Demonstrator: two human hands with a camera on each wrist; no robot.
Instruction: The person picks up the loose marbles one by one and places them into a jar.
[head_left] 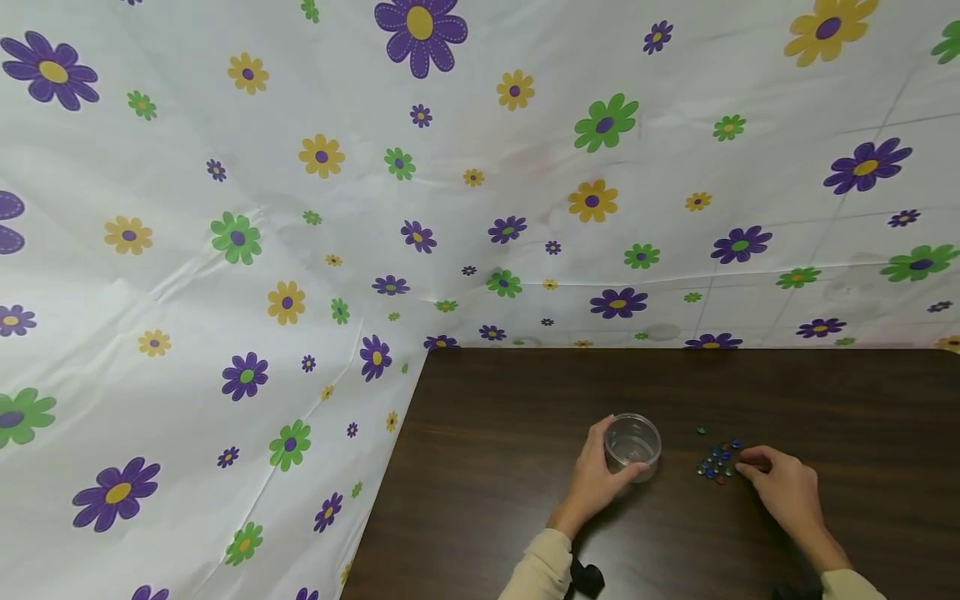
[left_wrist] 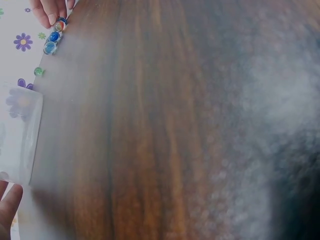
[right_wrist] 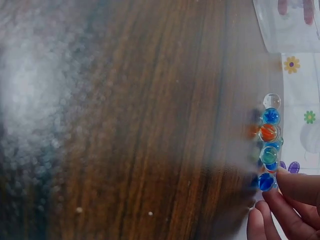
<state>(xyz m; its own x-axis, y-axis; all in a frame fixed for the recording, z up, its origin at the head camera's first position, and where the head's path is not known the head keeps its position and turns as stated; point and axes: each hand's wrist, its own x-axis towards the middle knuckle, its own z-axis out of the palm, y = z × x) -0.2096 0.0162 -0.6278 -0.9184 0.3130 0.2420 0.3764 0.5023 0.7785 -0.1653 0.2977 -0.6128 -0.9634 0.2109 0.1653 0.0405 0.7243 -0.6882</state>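
My left hand holds a round clear plastic container, with the thumb and fingers around its side. The container stands upright on the dark wooden table, and I see nothing in it. Right of it lies a loose cluster of glass marbles, blue, green, orange and clear. At the cluster's right edge is my right hand, its thumb and fingers bent toward each other. A blue marble sits right at the fingertips in the right wrist view; whether they pinch it I cannot tell.
One green marble lies apart, behind the cluster. The dark table ends at the back and left against a white flower-print sheet. A black strap piece hangs by the left wrist.
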